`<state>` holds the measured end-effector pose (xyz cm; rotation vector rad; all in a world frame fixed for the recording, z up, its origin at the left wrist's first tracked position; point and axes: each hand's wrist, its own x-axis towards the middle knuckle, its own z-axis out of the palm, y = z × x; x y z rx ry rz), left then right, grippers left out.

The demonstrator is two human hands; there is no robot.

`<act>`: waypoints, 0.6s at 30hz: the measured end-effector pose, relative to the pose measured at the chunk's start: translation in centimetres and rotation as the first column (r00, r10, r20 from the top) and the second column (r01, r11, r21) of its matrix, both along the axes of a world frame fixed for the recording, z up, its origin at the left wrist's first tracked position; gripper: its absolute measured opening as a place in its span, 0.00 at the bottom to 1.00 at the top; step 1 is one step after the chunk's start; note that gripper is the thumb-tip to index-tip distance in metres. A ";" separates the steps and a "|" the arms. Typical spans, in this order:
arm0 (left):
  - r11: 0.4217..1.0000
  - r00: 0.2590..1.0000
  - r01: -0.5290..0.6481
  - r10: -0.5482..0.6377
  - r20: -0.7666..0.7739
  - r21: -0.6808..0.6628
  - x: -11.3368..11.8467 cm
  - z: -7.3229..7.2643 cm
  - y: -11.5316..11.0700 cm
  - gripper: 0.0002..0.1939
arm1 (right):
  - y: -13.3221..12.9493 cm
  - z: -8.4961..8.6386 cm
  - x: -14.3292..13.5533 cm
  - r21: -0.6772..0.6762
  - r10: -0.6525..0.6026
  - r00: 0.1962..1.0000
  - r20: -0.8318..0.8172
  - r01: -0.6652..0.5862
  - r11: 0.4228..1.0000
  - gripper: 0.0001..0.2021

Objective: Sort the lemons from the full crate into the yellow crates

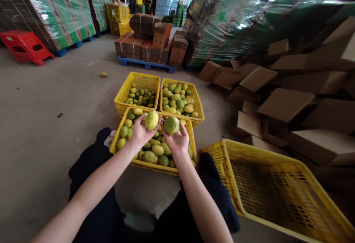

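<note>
A yellow lemon-like fruit (pixel 151 120) lay in the left hand (pixel 142 130) and a green lemon-like fruit (pixel 171 125) in the right hand (pixel 178 141), both above the front crate (pixel 155 167). Each hand's thumb and fingers cupped its fruit from below, leaving the top uncovered; how firmly they pressed could not be told. A tipped wrist could probably have let either fruit roll out and bruise against those underneath. A forward roll might have carried it into the back left crate (pixel 118 107), among smaller fruit, or the back right crate (pixel 200 104). Beyond, a stray yellow fruit (pixel 103 74) on the floor risked being stepped on.
</note>
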<state>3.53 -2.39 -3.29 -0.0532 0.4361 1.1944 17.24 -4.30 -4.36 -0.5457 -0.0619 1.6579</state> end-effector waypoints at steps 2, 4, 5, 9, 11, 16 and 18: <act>1.000 1.000 -0.014 0.013 -0.009 -0.025 0.0 0.0 -0.1 0.20 | 0.0 -0.2 0.0 0.007 -0.007 1.000 -0.006 0.007 1.000 0.12; 0.999 1.000 -0.020 0.019 -0.012 -0.042 -0.1 0.0 -0.1 0.21 | 0.0 -0.2 0.0 0.005 -0.009 1.000 -0.009 0.009 1.000 0.12; 0.999 1.000 -0.020 0.020 -0.008 -0.045 -0.1 -0.1 -0.1 0.21 | 0.0 -0.1 -0.1 0.003 -0.010 1.000 -0.005 0.010 1.000 0.13; 1.000 0.999 -0.014 0.014 0.032 -0.009 -0.2 -0.4 -0.1 0.20 | -0.1 0.4 -0.2 -0.001 -0.007 1.000 0.007 0.007 1.000 0.14; 1.000 0.999 -0.005 0.004 0.040 0.023 -0.2 -0.6 0.0 0.19 | -0.2 0.5 -0.2 -0.008 -0.002 1.000 -0.007 0.002 1.000 0.14; 0.999 1.000 0.013 -0.014 0.014 0.047 -0.1 -0.6 0.0 0.21 | -0.1 0.2 0.1 0.017 0.007 1.000 -0.016 -0.007 1.000 0.13; 0.999 1.000 0.016 -0.017 0.022 0.051 -0.1 -0.5 -0.1 0.21 | 0.0 0.1 0.2 0.021 0.006 1.000 -0.020 -0.005 1.000 0.13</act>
